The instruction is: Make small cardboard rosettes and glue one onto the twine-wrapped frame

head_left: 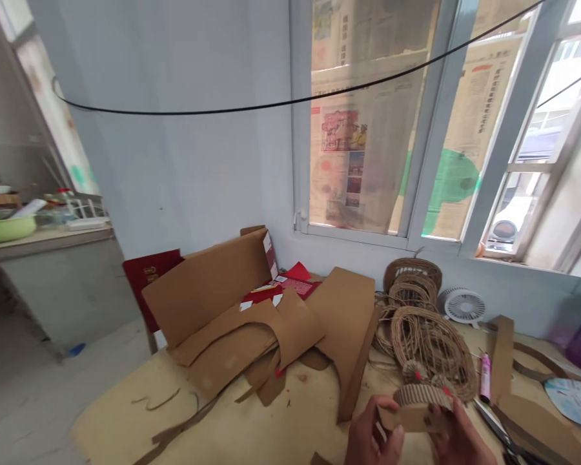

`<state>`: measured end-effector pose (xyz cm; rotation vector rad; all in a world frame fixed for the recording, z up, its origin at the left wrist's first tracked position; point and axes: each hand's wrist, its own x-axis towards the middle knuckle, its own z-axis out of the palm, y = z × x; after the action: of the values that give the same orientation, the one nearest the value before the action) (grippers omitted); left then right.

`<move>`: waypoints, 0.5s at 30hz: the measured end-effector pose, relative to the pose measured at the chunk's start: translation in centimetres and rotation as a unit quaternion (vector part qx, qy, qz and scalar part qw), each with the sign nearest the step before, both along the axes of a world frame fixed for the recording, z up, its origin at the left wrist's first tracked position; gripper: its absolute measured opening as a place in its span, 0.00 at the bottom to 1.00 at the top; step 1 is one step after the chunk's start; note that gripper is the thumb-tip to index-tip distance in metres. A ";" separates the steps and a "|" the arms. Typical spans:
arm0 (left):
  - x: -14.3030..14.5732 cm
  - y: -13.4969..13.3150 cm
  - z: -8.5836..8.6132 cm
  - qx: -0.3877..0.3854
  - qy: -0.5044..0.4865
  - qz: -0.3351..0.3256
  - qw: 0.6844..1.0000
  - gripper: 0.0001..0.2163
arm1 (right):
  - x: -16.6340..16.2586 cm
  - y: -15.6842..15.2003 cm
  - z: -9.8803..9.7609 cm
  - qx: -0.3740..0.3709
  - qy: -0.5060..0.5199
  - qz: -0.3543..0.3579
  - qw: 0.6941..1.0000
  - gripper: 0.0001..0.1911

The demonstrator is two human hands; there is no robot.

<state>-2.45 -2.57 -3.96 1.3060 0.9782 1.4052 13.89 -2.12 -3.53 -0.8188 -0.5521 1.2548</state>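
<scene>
Low in the picture, right of centre, both my hands hold one small piece of corrugated cardboard (413, 413) with a curved, ribbed top edge. My left hand (372, 431) pinches its left end with thumb and fingers closed on it. My right hand (459, 437) grips its right end, fingers curled over the edge. Just behind the piece lies a loose coil of brown paper rope (428, 342) on the wooden table (281, 429). The lower parts of both hands run out of the picture.
Large cardboard sheets (252, 316) are heaped on the table's middle, with red card scraps (297, 279) behind. A small white fan (463, 305), a pink tube (485, 376), scissors (498, 429) and a round disc (574, 400) lie right. Newspaper covers the window (368, 129). A counter with a green bowl (4, 227) stands left.
</scene>
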 end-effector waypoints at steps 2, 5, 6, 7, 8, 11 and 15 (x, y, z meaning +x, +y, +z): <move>-0.3 0.2 0.5 -0.015 -0.050 -0.010 0.999 0.15 | -0.1 -0.4 0.2 0.013 0.026 -0.013 1.000 0.10; -0.8 0.5 1.4 -0.049 -0.121 -0.056 0.990 0.18 | -0.2 -0.9 0.3 0.010 0.059 -0.002 0.998 0.08; -0.9 0.5 1.6 -0.059 -0.141 -0.070 0.986 0.18 | -0.3 -1.0 0.4 0.007 0.073 0.004 0.997 0.08; -1.0 0.6 1.8 -0.068 -0.153 -0.080 0.983 0.18 | -0.4 -1.0 0.4 0.002 0.091 0.010 0.996 0.08; -1.1 0.6 2.0 -0.073 -0.162 -0.087 0.980 0.18 | -0.5 -1.1 0.5 -0.004 0.112 0.016 0.994 0.08; -1.3 0.6 2.3 -0.075 -0.171 -0.088 0.978 0.17 | -1.0 -1.1 0.7 -0.011 0.163 0.028 0.986 0.09; -1.3 0.8 2.1 -0.081 -0.179 -0.089 0.977 0.17 | -1.2 -1.0 0.6 -0.003 0.112 0.040 0.993 0.09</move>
<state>-3.80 -1.79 -1.86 0.9537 0.6978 1.3333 12.69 -3.13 -2.94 -0.6545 -0.4037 1.4019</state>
